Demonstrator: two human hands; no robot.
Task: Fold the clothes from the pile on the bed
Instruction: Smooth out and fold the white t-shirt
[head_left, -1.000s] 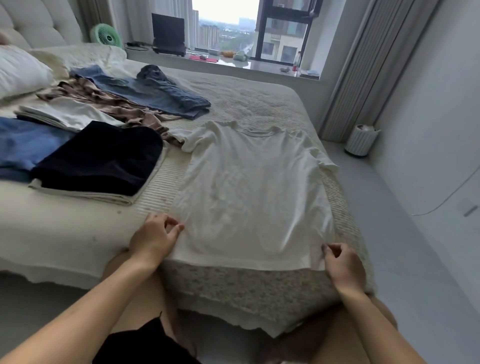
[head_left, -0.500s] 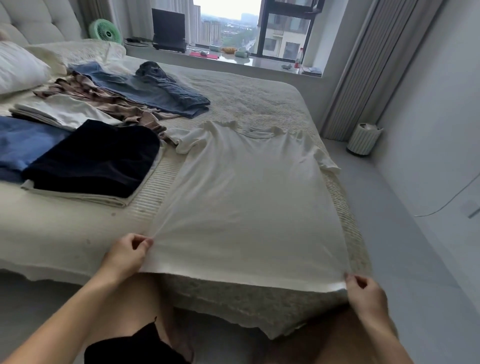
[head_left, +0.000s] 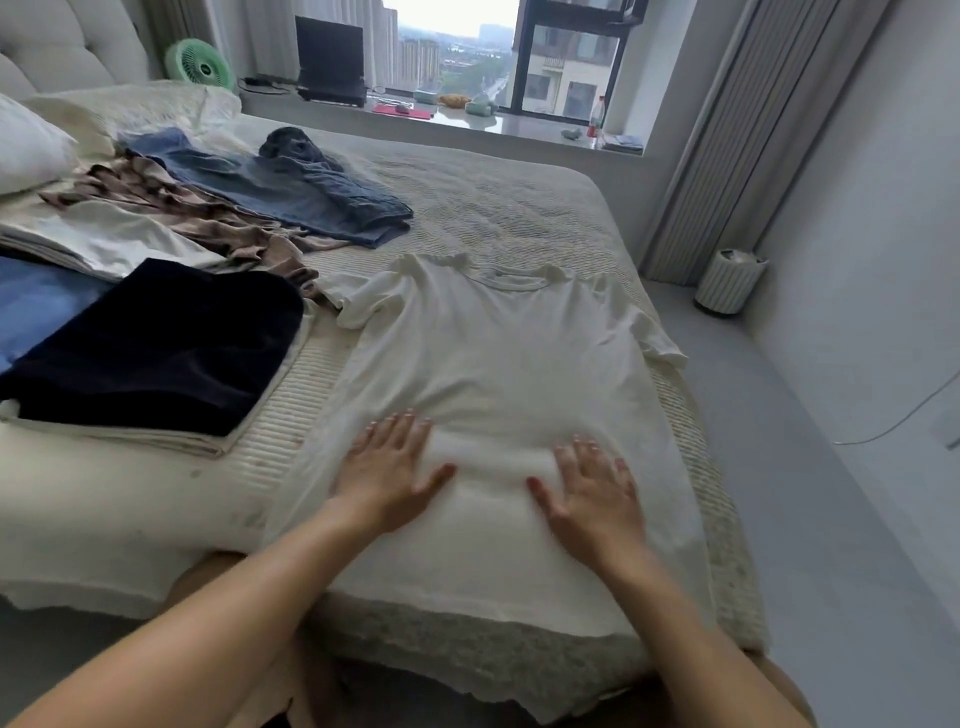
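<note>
We see a white T-shirt (head_left: 498, 364) spread flat on the bed (head_left: 519, 208), filling the centre and lower centre of the frame, collar toward the window at the top, hem at the near bed edge at the bottom. Both hands lie palm down on the shirt's lower middle. Left hand (head_left: 387, 467) sits just left of centre, fingers straight and spread, grip released, pressing flat on the fabric. Right hand (head_left: 592, 488) sits just right of centre, also flat with spread fingers, grip released, nothing pinched. Between the two hands the cloth bunches into a small raised ridge; both hands are slightly blurred. The left sleeve of the shirt reaches toward the clothes at centre left, the right sleeve lies near the right bed edge. At left of the frame we see a folded dark navy garment (head_left: 156, 348) on top of a folded cream piece (head_left: 156, 441), just beside the shirt but apart from it. Further left a blue folded item (head_left: 36, 306) is partly cut by the frame edge. Upper left holds the unfolded pile: a brown patterned garment (head_left: 197, 208), blue jeans (head_left: 311, 192) and a white folded top (head_left: 104, 239), touching one another. A pillow (head_left: 26, 145) sits at the far left edge. A green fan (head_left: 200, 65) and a laptop (head_left: 330, 62) stand on the sill at the top. A white bin (head_left: 730, 280) stands on the floor at right.
</note>
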